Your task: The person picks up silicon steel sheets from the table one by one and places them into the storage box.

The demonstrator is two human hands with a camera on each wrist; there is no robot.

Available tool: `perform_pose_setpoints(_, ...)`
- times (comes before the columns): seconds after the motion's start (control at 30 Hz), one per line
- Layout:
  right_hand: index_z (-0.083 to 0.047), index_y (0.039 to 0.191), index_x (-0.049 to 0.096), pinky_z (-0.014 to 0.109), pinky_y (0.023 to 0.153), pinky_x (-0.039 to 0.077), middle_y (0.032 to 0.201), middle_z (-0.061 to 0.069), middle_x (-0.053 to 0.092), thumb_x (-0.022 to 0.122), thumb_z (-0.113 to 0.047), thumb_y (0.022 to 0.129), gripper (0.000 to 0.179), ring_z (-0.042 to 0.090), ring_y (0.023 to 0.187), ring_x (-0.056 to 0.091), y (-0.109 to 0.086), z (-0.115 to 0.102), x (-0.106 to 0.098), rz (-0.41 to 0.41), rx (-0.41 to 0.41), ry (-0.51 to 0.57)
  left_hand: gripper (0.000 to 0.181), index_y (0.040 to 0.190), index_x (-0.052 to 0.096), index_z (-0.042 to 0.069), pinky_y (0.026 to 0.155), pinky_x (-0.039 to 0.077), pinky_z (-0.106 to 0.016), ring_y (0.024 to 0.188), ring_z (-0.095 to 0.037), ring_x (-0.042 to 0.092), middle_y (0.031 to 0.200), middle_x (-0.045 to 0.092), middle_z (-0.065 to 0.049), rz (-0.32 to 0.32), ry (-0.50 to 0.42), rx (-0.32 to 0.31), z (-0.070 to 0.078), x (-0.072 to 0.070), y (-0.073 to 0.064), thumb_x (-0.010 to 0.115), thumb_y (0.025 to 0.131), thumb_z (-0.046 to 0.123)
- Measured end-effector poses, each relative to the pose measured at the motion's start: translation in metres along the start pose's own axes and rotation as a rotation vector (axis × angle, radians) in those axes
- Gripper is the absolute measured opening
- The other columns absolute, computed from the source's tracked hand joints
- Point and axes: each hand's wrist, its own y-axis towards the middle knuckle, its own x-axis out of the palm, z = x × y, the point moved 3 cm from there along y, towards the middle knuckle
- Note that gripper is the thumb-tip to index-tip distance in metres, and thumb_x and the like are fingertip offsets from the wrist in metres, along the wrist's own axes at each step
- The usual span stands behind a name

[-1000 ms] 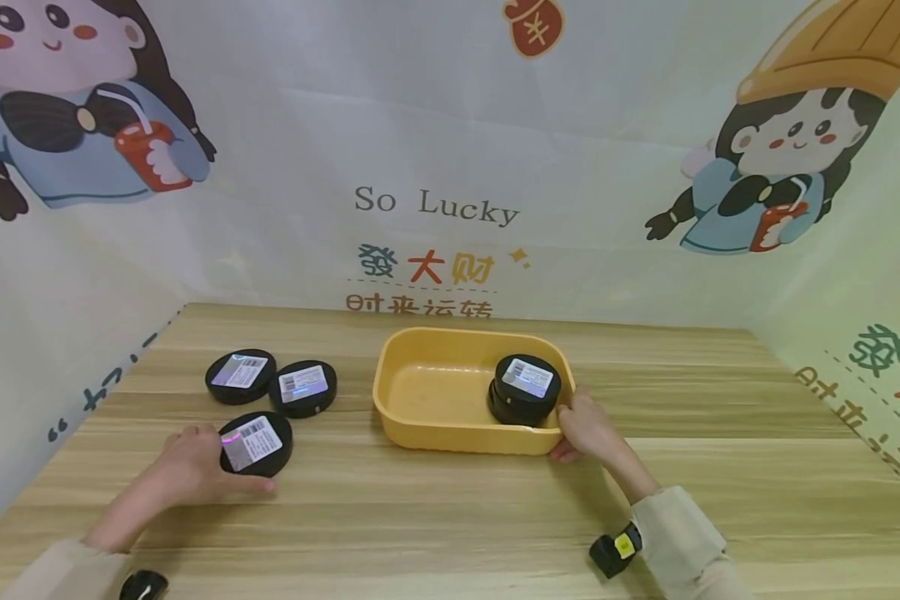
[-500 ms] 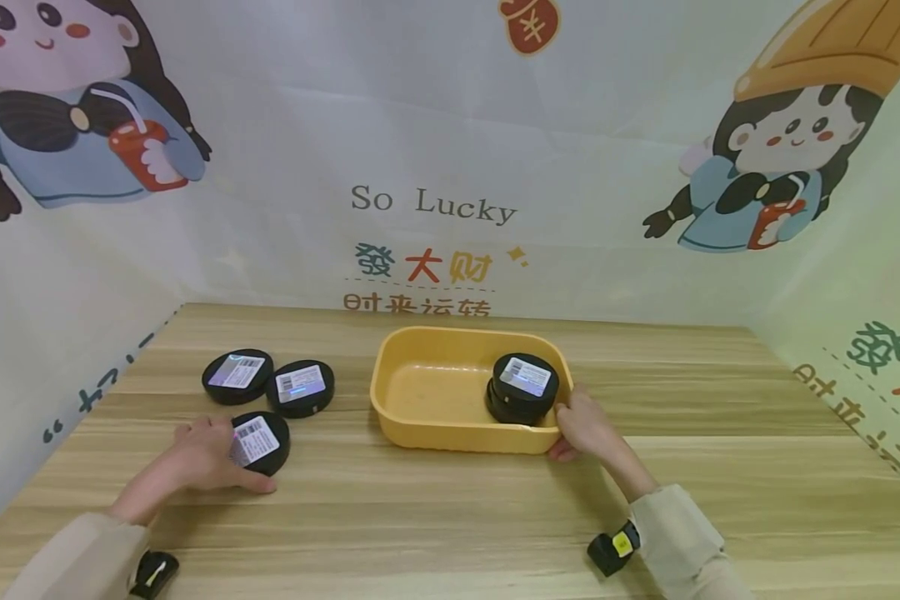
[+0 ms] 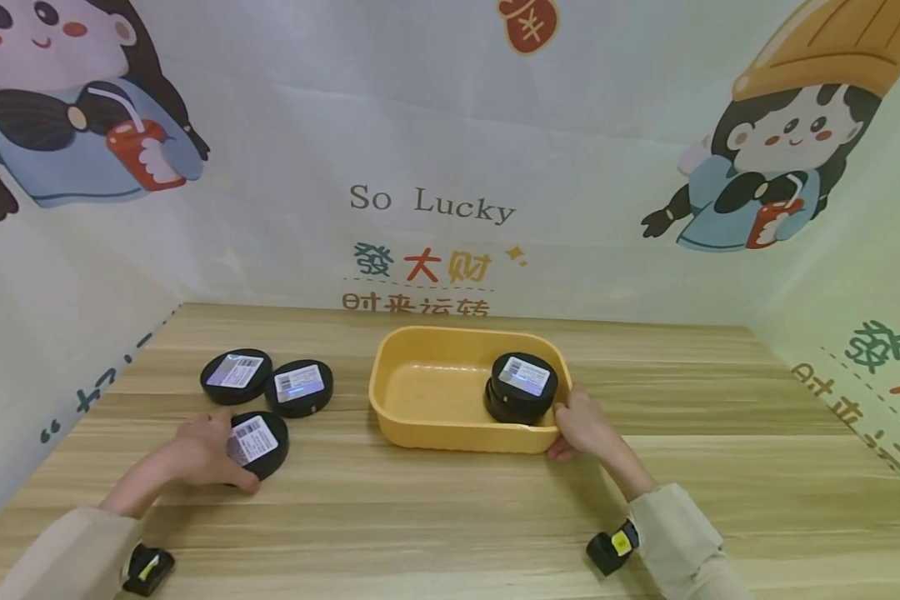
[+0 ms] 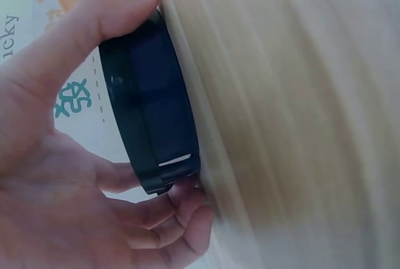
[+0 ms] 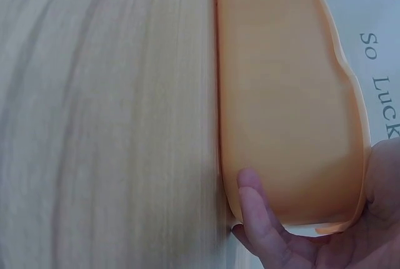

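My left hand (image 3: pixel 204 450) grips a flat, round black case (image 3: pixel 258 447) with a white barcode label on top. In the left wrist view the thumb presses one side of the black case (image 4: pixel 153 97) and the fingers curl at the other, close over the table. Two similar cases lie just behind it, one at the left (image 3: pixel 236 377) and one at the right (image 3: pixel 298 388). My right hand (image 3: pixel 581 423) holds the right end of a yellow plastic basin (image 3: pixel 450 437), thumb at the rim and fingers against the outer wall. Stacked black cases (image 3: pixel 523 388) sit inside at that end.
The wood-grain table (image 3: pixel 450 525) meets a printed cloth backdrop (image 3: pixel 435 125) at the back and sides. Bare table lies between the left cases and the basin. A small black device hangs at each wrist.
My left hand has slid further over the front black case, and its thumb has drawn in against the near side. The right hand stays on the basin.
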Motion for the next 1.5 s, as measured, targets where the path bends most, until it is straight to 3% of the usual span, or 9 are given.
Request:
perform_pose_setpoints(0.33, 0.015, 0.115, 0.021, 0.031, 0.042, 0.050, 0.069, 0.026, 0.054, 0.028, -0.005, 0.088, 0.035, 0.019, 0.043, 0.057, 0.000, -0.001, 0.001, -0.002, -0.004, -0.002, 0.088, 0.104, 0.036, -0.025, 0.074, 0.044, -0.048, 0.080, -0.034, 0.049, 0.088, 0.049, -0.026, 0.057, -0.048, 0.033, -0.003, -0.001, 0.001, 0.079, 0.053, 0.031)
perform_pose_setpoints(0.73, 0.017, 0.117, 0.021, 0.032, 0.043, 0.051, 0.071, 0.025, 0.053, 0.028, -0.004, 0.088, 0.036, 0.019, 0.043, 0.056, 0.000, -0.003, -0.001, -0.009, -0.007, 0.004, 0.092, 0.115, 0.036, -0.021, 0.073, 0.045, -0.048, 0.084, -0.035, 0.052, 0.095, 0.053, -0.028, 0.106, -0.117, 0.075, 0.003, -0.004, -0.002, 0.080, 0.054, 0.032)
perform_pose_setpoints(0.93, 0.018, 0.117, 0.020, 0.033, 0.043, 0.051, 0.070, 0.025, 0.053, 0.028, -0.004, 0.088, 0.037, 0.019, 0.043, 0.056, 0.000, -0.002, -0.002, -0.013, -0.010, 0.005, 0.089, 0.113, 0.042, -0.018, 0.068, 0.045, -0.046, 0.080, -0.033, 0.054, 0.092, 0.056, -0.025, 0.203, -0.137, 0.117, 0.010, -0.004, -0.004, 0.080, 0.052, 0.034)
perform_pose_setpoints(1.2, 0.017, 0.117, 0.021, 0.032, 0.044, 0.051, 0.073, 0.025, 0.053, 0.029, -0.004, 0.088, 0.037, 0.018, 0.044, 0.056, -0.001, -0.002, -0.002, -0.012, -0.008, -0.004, 0.086, 0.110, 0.044, -0.016, 0.070, 0.045, -0.048, 0.082, -0.038, 0.054, 0.096, 0.055, -0.030, 0.304, -0.151, 0.112, 0.020, -0.007, -0.005, 0.080, 0.051, 0.034)
perform_pose_setpoints(1.5, 0.016, 0.115, 0.023, 0.032, 0.043, 0.051, 0.071, 0.024, 0.053, 0.029, -0.004, 0.088, 0.034, 0.018, 0.043, 0.056, -0.001, -0.002, -0.001, -0.010, 0.000, -0.001, 0.092, 0.120, 0.037, -0.015, 0.076, 0.042, -0.054, 0.093, -0.047, 0.049, 0.107, 0.048, -0.038, 0.376, -0.198, 0.084, 0.034, -0.012, -0.007, 0.079, 0.055, 0.035)
